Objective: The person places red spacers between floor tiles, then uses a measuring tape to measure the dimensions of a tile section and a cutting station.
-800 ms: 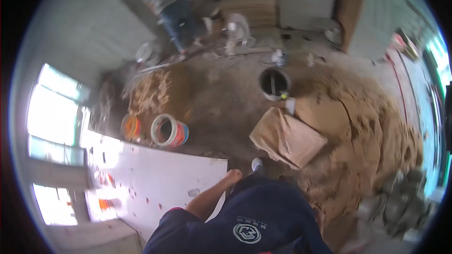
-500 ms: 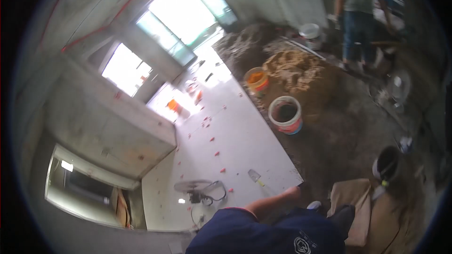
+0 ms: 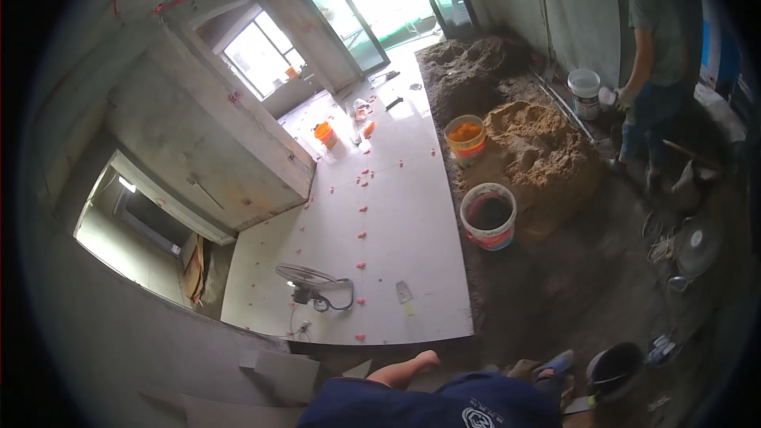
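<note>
My left hand (image 3: pixel 427 361) hangs low at the bottom edge, at the end of my bare forearm and beside my dark blue shirt (image 3: pixel 444 406). Its fingers look curled and nothing shows in it. It hovers over the bare dark floor just past the near edge of the white tiled floor (image 3: pixel 396 222), which is dotted with small red spacers. My right hand is not visible. A blue sandal (image 3: pixel 557 363) shows next to my shirt.
A small fan (image 3: pixel 311 279) with its cord and a trowel (image 3: pixel 403 292) lie on the tiles. A white and red bucket (image 3: pixel 487 216), an orange-filled bucket (image 3: pixel 465 136), a sand pile (image 3: pixel 539 143) and a black bucket (image 3: pixel 614 366) stand right. Another person (image 3: pixel 652 71) works near a white bucket (image 3: pixel 585 89).
The view has swung from the sand and cardboard sheets round to the tiled floor and bright windows. My left arm stays at the lower edge by my shirt.
</note>
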`<state>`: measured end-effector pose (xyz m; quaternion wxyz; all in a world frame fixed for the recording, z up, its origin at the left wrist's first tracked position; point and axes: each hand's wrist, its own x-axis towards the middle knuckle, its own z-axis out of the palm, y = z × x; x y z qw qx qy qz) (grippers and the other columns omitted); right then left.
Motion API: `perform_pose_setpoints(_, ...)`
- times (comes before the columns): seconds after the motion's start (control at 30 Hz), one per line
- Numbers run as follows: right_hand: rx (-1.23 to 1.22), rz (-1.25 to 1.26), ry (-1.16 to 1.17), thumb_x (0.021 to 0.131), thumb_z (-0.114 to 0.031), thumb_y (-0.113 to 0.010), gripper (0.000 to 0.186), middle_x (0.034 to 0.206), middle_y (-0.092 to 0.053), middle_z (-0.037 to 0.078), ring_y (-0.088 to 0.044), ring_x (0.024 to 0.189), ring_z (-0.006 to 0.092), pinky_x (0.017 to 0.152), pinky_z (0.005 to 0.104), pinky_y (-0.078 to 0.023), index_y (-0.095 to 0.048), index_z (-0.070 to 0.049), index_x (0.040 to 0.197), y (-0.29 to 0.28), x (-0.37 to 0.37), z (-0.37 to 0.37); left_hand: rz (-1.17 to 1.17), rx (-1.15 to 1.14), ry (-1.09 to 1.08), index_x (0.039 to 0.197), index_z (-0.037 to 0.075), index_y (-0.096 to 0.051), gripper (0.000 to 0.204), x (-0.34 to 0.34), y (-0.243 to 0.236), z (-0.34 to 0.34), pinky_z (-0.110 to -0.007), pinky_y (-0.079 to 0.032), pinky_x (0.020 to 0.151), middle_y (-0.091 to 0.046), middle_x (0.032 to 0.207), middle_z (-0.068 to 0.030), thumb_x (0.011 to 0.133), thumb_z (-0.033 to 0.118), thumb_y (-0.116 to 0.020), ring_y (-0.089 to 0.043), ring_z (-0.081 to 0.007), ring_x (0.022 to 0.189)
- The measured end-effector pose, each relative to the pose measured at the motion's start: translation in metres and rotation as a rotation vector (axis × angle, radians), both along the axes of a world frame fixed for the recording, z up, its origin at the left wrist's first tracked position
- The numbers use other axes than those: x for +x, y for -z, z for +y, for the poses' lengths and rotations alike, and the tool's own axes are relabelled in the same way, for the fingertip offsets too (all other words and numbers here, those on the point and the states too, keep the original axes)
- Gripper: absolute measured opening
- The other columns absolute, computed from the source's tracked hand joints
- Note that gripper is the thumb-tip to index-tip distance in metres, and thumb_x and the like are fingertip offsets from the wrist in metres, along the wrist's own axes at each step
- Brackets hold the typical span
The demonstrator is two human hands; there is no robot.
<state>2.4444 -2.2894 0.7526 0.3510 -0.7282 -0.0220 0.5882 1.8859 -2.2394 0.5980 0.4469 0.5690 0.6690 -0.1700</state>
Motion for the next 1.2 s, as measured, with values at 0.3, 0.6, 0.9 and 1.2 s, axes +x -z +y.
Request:
perform_pose_setpoints(0.3,0.001,0.009,-0.276,0.091,-0.036,-0.055,0.024,0.084,-0.06,0.004,-0.057,0.077,0.0189,0.065,0.0328,-0.047,-0.058,-0.012,0.097,0.08,0.103,0.187,-0.448,0.217,-0.374,0.103,0.003,-0.062,0.03,0.25,-0.1,0.199,-0.041,-0.048,0.083,-0.065,0.099,-0.0189,0.082,0.023,-0.055,-0.061,-0.0341,0.097)
perform_pose_setpoints(0.6,-0.002,0.037,-0.522,0.091,-0.034,-0.055,0.023,0.079,-0.061,0.005,-0.057,0.07,0.0207,0.06,0.0339,-0.046,-0.058,-0.011,0.09,0.117,0.121,0.349,-0.459,0.141,-0.67,0.094,0.003,-0.067,0.027,0.256,-0.096,0.267,-0.039,-0.05,0.077,-0.067,0.091,-0.0181,0.08,0.024,-0.057,-0.065,-0.03,0.085)
perform_pose_setpoints(0.9,-0.068,-0.002,-0.86,0.09,-0.032,-0.055,0.023,0.073,-0.061,0.006,-0.056,0.063,0.0226,0.055,0.035,-0.044,-0.059,-0.01,0.083,0.138,0.106,0.502,-0.118,-0.013,-0.677,0.092,0.006,-0.07,0.033,0.177,-0.018,0.309,-0.04,-0.051,0.077,-0.067,0.094,-0.019,0.072,0.026,-0.054,-0.065,-0.0324,0.086)
perform_pose_setpoints(1.2,-0.072,-0.061,-1.155,0.09,-0.03,-0.056,0.025,0.068,-0.061,0.008,-0.056,0.056,0.0244,0.05,0.0361,-0.043,-0.059,-0.01,0.076,0.156,0.105,0.652,-0.312,0.336,-1.186,0.102,0.005,-0.068,0.028,0.204,-0.063,0.361,-0.03,-0.052,0.067,-0.069,0.083,-0.0091,0.081,0.023,-0.059,-0.066,-0.0154,0.073)
